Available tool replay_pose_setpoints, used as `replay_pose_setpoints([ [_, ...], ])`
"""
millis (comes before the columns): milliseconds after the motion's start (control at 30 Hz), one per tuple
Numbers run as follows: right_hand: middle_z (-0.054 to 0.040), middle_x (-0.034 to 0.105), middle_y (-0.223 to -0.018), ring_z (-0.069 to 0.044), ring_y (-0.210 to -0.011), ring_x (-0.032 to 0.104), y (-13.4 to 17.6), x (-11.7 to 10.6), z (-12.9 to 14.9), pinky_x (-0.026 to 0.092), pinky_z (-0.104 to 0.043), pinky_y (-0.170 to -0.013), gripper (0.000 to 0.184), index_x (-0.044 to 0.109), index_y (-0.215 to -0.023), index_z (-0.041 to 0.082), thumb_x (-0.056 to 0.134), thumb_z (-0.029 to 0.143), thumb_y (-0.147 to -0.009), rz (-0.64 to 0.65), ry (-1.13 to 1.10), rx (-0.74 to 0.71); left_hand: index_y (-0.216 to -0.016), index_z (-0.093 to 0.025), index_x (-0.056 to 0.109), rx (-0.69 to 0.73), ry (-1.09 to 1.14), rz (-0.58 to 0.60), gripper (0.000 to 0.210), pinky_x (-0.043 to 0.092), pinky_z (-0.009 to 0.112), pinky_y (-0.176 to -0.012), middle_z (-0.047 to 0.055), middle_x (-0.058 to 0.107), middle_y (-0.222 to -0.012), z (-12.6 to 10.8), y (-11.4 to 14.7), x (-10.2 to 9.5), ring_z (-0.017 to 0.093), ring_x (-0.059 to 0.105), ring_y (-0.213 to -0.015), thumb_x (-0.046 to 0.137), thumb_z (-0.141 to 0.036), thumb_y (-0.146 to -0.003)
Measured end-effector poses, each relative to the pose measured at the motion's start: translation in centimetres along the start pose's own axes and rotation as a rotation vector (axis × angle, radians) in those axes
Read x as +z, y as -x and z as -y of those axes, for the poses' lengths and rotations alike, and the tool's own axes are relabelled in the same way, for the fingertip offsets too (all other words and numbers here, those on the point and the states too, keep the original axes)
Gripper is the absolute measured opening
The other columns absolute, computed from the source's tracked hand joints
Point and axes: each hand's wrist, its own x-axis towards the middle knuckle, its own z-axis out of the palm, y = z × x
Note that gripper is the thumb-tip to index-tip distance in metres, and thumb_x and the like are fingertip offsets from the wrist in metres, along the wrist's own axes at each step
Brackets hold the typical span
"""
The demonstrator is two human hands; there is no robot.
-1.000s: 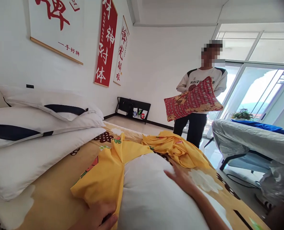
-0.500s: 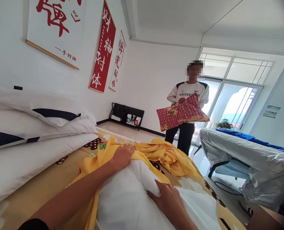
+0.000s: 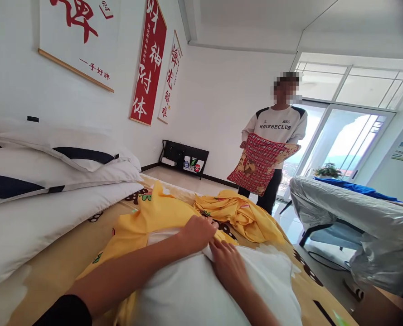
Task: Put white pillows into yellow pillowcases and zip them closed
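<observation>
A plump white pillow [image 3: 184, 285] lies on the bed before me. Its far end is partly inside a yellow pillowcase [image 3: 167, 208] with green and red prints. Closed over the edge where yellow cloth meets white is my left hand [image 3: 199, 233]; its fingertips are partly hidden. Just right of it, almost touching, my right hand [image 3: 228, 258] pinches the white cloth of the pillow. Beyond both hands, bunched yellow fabric [image 3: 242, 215] rests on the patterned bedsheet [image 3: 68, 253].
White pillows [image 3: 85, 176] with navy patches are stacked at the left. A person [image 3: 279, 122] stands past the bed, holding a red plaid pillowcase [image 3: 262, 158]. At right stand a plastic-covered table [image 3: 351, 199] and a chair [image 3: 333, 233]. A low black rack [image 3: 184, 158] stands by the wall.
My left hand has moved right along the pillowcase edge, and my right hand has moved up beside it. The other person's plaid pillowcase now hangs lower and more upright. The view has shifted slightly.
</observation>
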Motion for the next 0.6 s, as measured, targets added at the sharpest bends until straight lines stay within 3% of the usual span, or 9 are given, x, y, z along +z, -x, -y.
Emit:
replay_pose_setpoints([
  [67,-0.0069,0.070,-0.103,-0.023,-0.097,0.063,0.9,1.1,-2.5,0.043,-0.031,-0.081,0.052,0.063,-0.119,0.021,0.044,0.002,-0.075,0.017,-0.020,0.071,-0.107,-0.013,0.057,-0.121,-0.038,0.003,0.024,0.051,0.034,-0.070,0.014,0.065,-0.097,2.0,1.5,1.4,0.025,0.064,-0.088,0.046,-0.011,-0.085],
  [133,-0.0059,0.070,-0.098,-0.023,-0.094,0.064,1.3,1.7,-3.9,0.044,-0.030,-0.077,0.050,0.065,-0.114,0.021,0.042,0.002,-0.074,0.053,-0.032,0.125,-0.109,-0.013,0.057,-0.214,-0.042,0.007,0.027,0.052,0.038,-0.073,0.015,0.063,-0.103,4.1,2.7,2.4,0.029,0.062,-0.096,0.053,-0.024,-0.085],
  [200,-0.0058,0.071,-0.098,-0.022,-0.095,0.064,1.1,1.8,-3.9,0.045,-0.029,-0.077,0.049,0.067,-0.110,0.021,0.042,0.002,-0.072,0.066,-0.039,0.128,-0.110,-0.013,0.057,-0.216,-0.016,0.025,0.033,0.052,0.042,-0.074,0.015,0.062,-0.107,5.6,3.4,2.9,0.032,0.060,-0.098,0.055,-0.033,-0.084],
  [300,-0.0054,0.071,-0.101,-0.021,-0.094,0.064,0.4,1.0,-2.5,0.045,-0.029,-0.078,0.055,0.066,-0.113,0.022,0.042,0.000,-0.069,0.032,-0.037,0.086,-0.109,-0.014,0.058,-0.175,0.051,0.005,0.027,0.051,0.040,-0.075,0.015,0.063,-0.107,6.3,3.0,2.7,0.030,0.061,-0.098,0.045,-0.021,-0.087],
  [433,-0.0033,0.071,-0.094,-0.021,-0.086,0.064,0.2,-0.8,-0.6,0.044,-0.029,-0.076,0.062,0.066,-0.112,0.025,0.043,-0.002,-0.062,-0.130,-0.002,-0.013,-0.103,-0.015,0.061,-0.167,0.149,-0.039,0.024,0.049,0.034,-0.075,0.011,0.068,-0.098,4.7,-0.1,0.7,0.025,0.065,-0.089,0.044,-0.016,-0.086],
  [500,-0.0020,0.071,-0.086,-0.020,-0.081,0.064,0.4,-1.3,0.1,0.043,-0.028,-0.073,0.061,0.067,-0.108,0.026,0.043,-0.003,-0.060,-0.250,0.016,-0.102,-0.096,-0.018,0.063,-0.135,0.197,-0.048,0.019,0.048,0.029,-0.071,0.007,0.069,-0.091,2.8,-1.7,-0.7,0.022,0.065,-0.085,0.046,-0.022,-0.087],
  [600,-0.0030,0.070,-0.079,-0.020,-0.075,0.063,0.3,-0.7,1.0,0.042,-0.028,-0.070,0.046,0.069,-0.093,0.025,0.044,-0.002,-0.065,-0.387,0.048,-0.201,-0.088,-0.020,0.062,-0.031,0.264,-0.074,0.017,0.046,0.025,-0.066,0.004,0.070,-0.088,-0.8,-2.8,-2.4,0.019,0.066,-0.082,0.047,-0.027,-0.088],
])
